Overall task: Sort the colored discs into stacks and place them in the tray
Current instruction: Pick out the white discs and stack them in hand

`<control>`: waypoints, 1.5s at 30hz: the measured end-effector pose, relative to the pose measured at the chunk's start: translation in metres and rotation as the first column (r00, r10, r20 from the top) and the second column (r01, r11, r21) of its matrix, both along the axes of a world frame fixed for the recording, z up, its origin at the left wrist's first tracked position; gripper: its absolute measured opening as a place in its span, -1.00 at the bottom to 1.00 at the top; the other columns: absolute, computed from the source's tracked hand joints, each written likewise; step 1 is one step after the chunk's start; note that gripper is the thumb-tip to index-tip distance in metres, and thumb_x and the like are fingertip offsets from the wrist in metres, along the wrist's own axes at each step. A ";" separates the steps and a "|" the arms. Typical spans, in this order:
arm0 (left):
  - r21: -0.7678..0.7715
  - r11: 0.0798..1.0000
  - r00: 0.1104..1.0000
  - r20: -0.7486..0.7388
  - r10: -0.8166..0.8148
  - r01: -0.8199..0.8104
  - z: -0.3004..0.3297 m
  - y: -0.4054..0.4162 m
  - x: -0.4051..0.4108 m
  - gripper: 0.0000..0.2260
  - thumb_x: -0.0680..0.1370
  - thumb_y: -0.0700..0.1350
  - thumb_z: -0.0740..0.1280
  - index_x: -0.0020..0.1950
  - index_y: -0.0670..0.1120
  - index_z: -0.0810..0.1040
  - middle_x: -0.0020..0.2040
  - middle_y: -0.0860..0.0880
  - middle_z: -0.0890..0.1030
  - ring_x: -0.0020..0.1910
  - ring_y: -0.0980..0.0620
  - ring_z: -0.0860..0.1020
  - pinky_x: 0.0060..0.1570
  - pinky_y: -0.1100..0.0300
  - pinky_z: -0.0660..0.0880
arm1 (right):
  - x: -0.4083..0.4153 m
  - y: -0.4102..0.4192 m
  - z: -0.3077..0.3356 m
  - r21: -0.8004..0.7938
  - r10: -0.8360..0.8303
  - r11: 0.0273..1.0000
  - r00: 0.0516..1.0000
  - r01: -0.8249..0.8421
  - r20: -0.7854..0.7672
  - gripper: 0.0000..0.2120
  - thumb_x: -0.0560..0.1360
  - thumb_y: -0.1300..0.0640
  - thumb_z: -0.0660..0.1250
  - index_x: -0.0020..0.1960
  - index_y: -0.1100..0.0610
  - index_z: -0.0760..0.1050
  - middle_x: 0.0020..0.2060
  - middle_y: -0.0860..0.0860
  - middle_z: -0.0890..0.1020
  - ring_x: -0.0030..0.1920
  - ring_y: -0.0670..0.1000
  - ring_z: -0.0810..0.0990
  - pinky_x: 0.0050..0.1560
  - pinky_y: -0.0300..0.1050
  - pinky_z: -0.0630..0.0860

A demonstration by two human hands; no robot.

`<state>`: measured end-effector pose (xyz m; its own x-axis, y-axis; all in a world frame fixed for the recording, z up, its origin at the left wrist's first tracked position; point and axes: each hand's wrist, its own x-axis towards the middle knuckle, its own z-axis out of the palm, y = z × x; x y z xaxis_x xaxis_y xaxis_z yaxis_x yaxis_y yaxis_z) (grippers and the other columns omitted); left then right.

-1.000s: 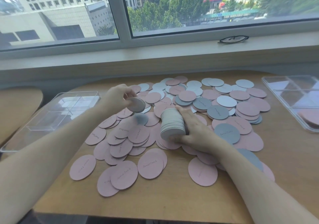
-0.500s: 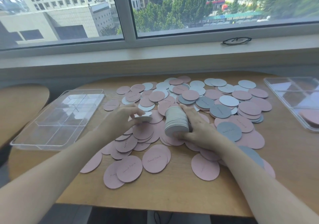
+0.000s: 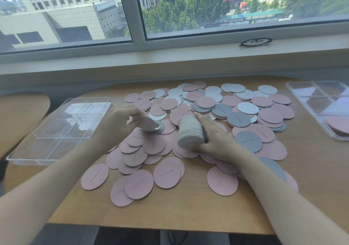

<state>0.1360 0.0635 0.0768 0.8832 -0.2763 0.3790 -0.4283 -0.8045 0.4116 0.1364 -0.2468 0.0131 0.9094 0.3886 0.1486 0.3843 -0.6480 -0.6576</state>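
Fingers [image 3: 196, 117] of the right hand [image 3: 215, 141] wrap round a thick tilted stack of pale grey card discs [image 3: 190, 131], resting on the pink ones mid-surface. Left hand [image 3: 117, 122] pinches one flat grey disc [image 3: 148, 125] just beside it, with the clear plastic divided tray [image 3: 56, 131] off to the left on the wooden surface [image 3: 179, 210].

Loose discs [image 3: 207, 116] spread across the middle of the surface [image 3: 170, 214], one divided tray [image 3: 60, 129] at its left edge, another tray [image 3: 321, 109] at its right, and glasses [image 3: 255, 42] on the windowsill [image 3: 170, 58] behind.
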 end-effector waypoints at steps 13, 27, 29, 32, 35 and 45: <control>-0.307 0.943 0.982 -0.172 0.081 -0.131 -0.001 -0.037 0.015 -0.94 0.55 -0.08 0.43 -0.06 0.09 0.64 -0.12 0.18 0.68 -0.08 0.19 0.61 -0.06 0.17 0.53 | -0.003 0.000 0.004 0.085 -0.004 0.996 1.000 0.002 0.025 -0.10 0.26 -0.19 0.59 0.48 -0.13 0.22 0.29 -0.16 0.40 0.23 -0.22 0.36 0.24 -0.21 0.30; -0.379 0.924 0.858 -0.458 -0.233 0.048 -0.039 -0.099 0.026 -0.63 0.70 0.00 0.12 0.51 0.02 0.40 0.43 0.05 0.44 0.43 0.09 0.38 0.50 0.02 0.25 | -0.003 0.001 0.005 0.025 -0.008 1.000 0.999 0.008 0.033 0.03 0.33 -0.19 0.56 0.60 -0.02 0.06 0.47 -0.17 0.26 0.41 -0.21 0.19 0.34 -0.31 0.13; -0.324 0.944 0.853 -0.473 -0.220 0.064 -0.036 -0.106 0.015 -0.46 0.65 0.18 0.00 0.61 0.02 0.17 0.58 0.11 0.21 0.53 0.22 0.15 0.55 0.17 0.03 | -0.003 0.002 0.005 -0.010 -0.003 1.000 0.999 0.004 0.051 0.04 0.34 -0.24 0.53 0.61 -0.01 0.04 0.51 -0.11 0.22 0.47 -0.13 0.15 0.30 -0.34 0.03; -0.360 0.928 0.823 -0.495 -0.278 0.098 -0.035 -0.113 0.005 -0.31 0.52 0.36 -0.10 0.62 0.13 0.02 0.60 0.18 0.09 0.52 0.26 0.07 0.51 0.26 0.00 | -0.002 0.003 0.004 -0.024 0.018 1.000 0.999 -0.017 0.035 0.05 0.36 -0.24 0.51 0.62 -0.02 -0.04 0.54 -0.12 0.14 0.48 -0.15 0.09 0.28 -0.36 0.03; -0.337 0.936 0.799 -0.535 -0.276 0.098 -0.035 -0.109 0.009 -0.31 0.51 0.44 -0.12 0.60 0.21 0.03 0.58 0.20 0.16 0.52 0.12 0.20 0.55 -0.01 0.09 | -0.004 0.002 0.006 -0.020 0.018 1.000 1.000 -0.017 0.026 0.04 0.37 -0.18 0.52 0.62 -0.01 -0.03 0.54 -0.12 0.15 0.46 -0.16 0.12 0.26 -0.40 0.04; 0.177 0.965 0.910 -0.336 0.245 -0.195 -0.034 -0.017 0.023 -0.58 0.48 0.07 0.48 0.30 0.03 0.55 0.20 0.04 0.44 0.27 0.01 0.43 0.18 0.17 0.33 | -0.006 0.002 0.008 0.046 -0.029 0.999 0.999 0.027 0.031 -0.03 0.26 -0.12 0.63 0.52 -0.07 0.19 0.36 -0.13 0.38 0.26 -0.16 0.33 0.18 -0.27 0.21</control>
